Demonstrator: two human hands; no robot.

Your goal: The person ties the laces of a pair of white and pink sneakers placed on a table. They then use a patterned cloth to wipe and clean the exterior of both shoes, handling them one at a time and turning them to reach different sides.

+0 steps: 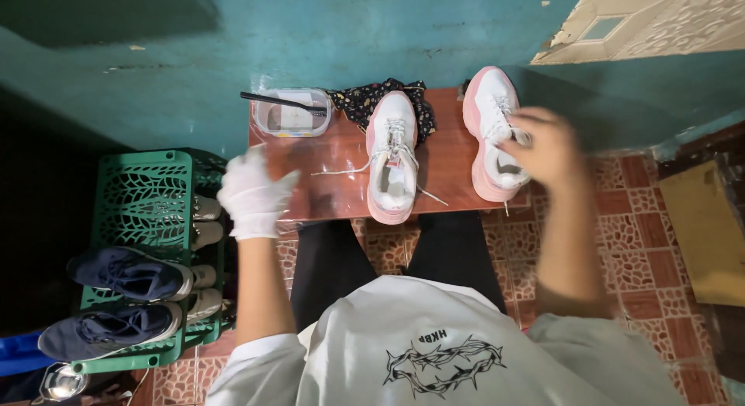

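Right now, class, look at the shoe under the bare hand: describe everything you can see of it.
The right-hand shoe is a chunky trainer, white upper, pink sole and trim, white laces. It stands upright on the reddish-brown table, toe towards the teal wall, apart from its twin. The bare right hand, blurred, rests on its laces and tongue.

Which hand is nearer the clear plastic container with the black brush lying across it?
Left. The gloved left hand hovers just below and left of the container, apart from it. The bare right hand is far across the bench, on the right-side pink-and-white sneaker.
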